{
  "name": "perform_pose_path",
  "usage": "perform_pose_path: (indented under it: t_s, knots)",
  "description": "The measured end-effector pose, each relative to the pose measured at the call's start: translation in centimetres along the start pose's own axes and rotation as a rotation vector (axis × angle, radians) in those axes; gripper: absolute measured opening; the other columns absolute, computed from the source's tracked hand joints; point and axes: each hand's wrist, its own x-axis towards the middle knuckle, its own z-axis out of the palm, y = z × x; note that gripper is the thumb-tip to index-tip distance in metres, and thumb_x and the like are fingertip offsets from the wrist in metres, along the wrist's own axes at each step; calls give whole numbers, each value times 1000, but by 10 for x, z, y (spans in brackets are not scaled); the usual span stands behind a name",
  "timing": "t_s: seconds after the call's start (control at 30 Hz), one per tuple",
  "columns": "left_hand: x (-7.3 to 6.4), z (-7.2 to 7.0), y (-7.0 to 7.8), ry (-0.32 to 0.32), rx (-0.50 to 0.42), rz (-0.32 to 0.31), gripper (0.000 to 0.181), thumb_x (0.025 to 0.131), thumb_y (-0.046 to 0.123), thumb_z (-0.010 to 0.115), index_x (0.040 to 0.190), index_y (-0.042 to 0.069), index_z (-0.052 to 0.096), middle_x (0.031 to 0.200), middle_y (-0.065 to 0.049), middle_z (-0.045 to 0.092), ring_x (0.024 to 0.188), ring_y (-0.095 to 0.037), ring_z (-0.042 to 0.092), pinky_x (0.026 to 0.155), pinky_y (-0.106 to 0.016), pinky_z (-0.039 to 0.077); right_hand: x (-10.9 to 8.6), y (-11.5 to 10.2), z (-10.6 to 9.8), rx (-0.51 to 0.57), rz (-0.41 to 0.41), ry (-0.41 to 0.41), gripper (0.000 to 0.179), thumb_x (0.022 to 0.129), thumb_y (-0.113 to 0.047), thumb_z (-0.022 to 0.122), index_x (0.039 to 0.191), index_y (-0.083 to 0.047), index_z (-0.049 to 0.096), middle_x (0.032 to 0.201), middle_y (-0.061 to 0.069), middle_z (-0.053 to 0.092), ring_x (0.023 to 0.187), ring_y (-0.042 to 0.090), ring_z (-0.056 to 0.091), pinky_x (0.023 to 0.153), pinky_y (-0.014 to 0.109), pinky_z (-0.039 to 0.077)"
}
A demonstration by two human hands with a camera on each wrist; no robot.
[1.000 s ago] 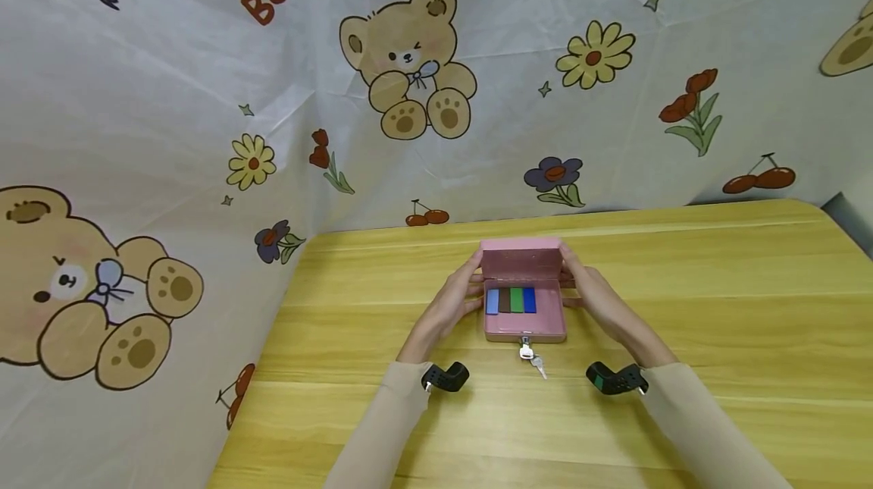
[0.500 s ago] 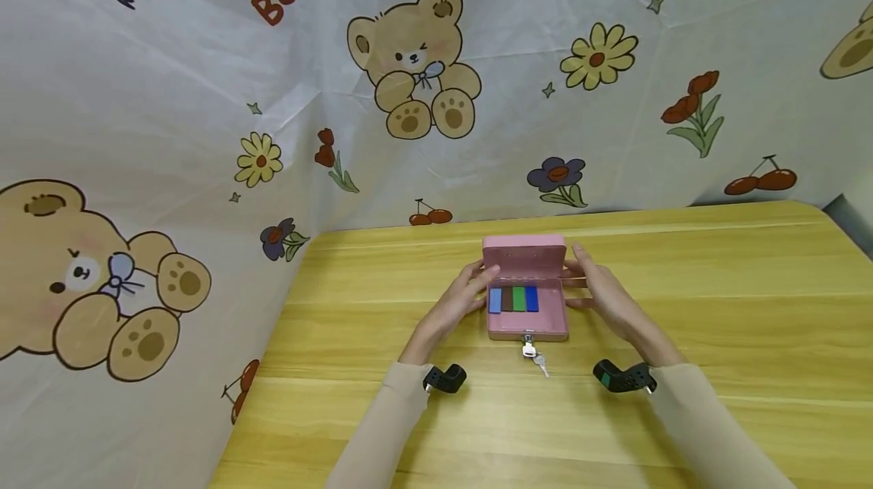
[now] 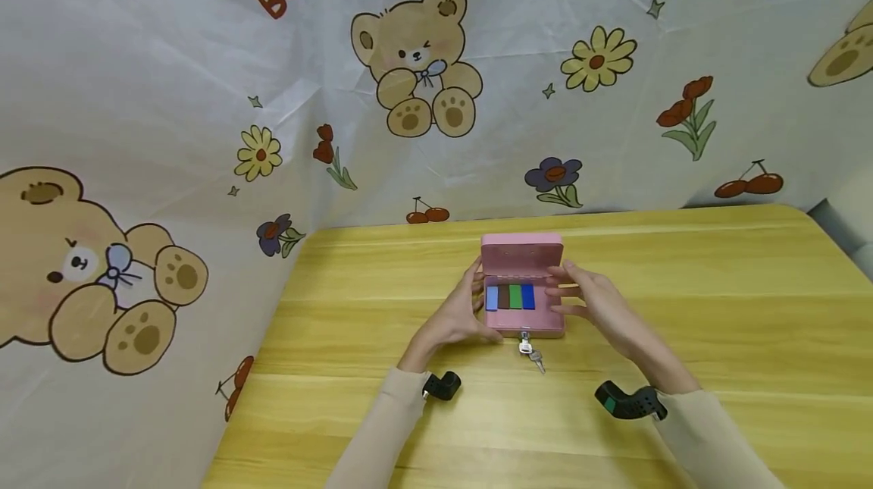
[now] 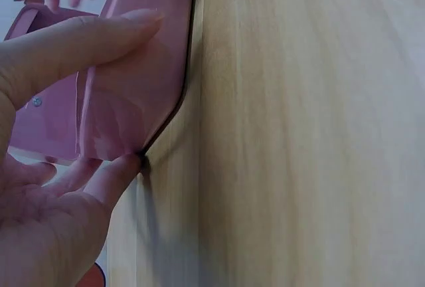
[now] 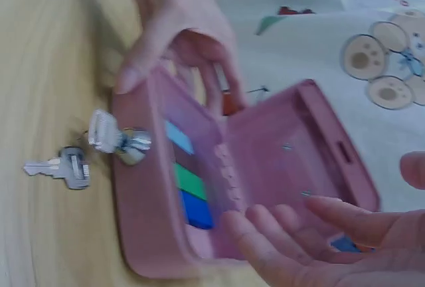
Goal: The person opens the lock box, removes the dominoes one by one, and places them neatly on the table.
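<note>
A pink metal cash box [image 3: 505, 322] stands on the table, its lid [image 3: 521, 255] raised and leaning back. Inside, on the left, lie small flat blocks in a row: light blue [image 3: 492, 299], brown [image 3: 504, 297], green [image 3: 516, 297] and dark blue [image 3: 528, 297]. One key [image 5: 104, 133] sits in the front lock, and a second key [image 5: 63, 167] hangs from it. My left hand [image 3: 452, 316] grips the box's left end, thumb on the front wall and fingers along the side. My right hand [image 3: 596, 303] is spread, its fingertips overlapping the box's right side in the head view.
The wooden table [image 3: 382, 269] runs back to a white cloth [image 3: 505, 170] printed with bears and flowers. Each wrist carries a black camera mount, the left mount [image 3: 443, 385] and the right mount [image 3: 627, 400].
My left thumb has come down from beside the lid to the front wall. The right hand has left the box's right side and shifted inward over its right edge.
</note>
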Motion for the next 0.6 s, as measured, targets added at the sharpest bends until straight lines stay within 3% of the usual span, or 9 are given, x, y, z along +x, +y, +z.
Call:
perform_pose_path:
  t_s: [0.2, 0.37, 0.47, 0.6]
  knots:
    - [2, -2, -6, 11, -10, 16, 145, 61, -19, 91, 169, 17, 2, 162, -17, 33, 149, -34, 36, 122, -38, 39, 20, -2, 22, -139, 136, -65, 78, 114, -50, 28, 156, 16, 28, 151, 41, 41, 138, 53, 45, 116, 65, 42]
    - [1, -3, -6, 8, 5, 0, 143, 63, -18, 91, 169, 17, 3, 161, -15, 34, 149, -32, 37, 120, -32, 40, 34, -5, 37, -305, 166, -8, 77, 113, -50, 31, 152, 16, 36, 136, 37, 54, 121, 44, 58, 101, 53, 55]
    - [2, -3, -5, 3, 7, 4, 142, 63, -18, 90, 169, 17, 2, 161, -14, 34, 149, -31, 37, 120, -30, 40, 39, -6, 41, -358, 160, 21, 72, 113, -47, 32, 148, 15, 43, 125, 33, 57, 107, 40, 60, 89, 47, 56]
    - [3, -5, -6, 7, 1, 16, 142, 63, -20, 90, 169, 17, 2, 159, -13, 35, 148, -28, 38, 119, -28, 40, 45, -8, 44, -312, 162, 28, 65, 114, -36, 32, 149, 18, 39, 139, 40, 51, 122, 50, 59, 103, 56, 57]
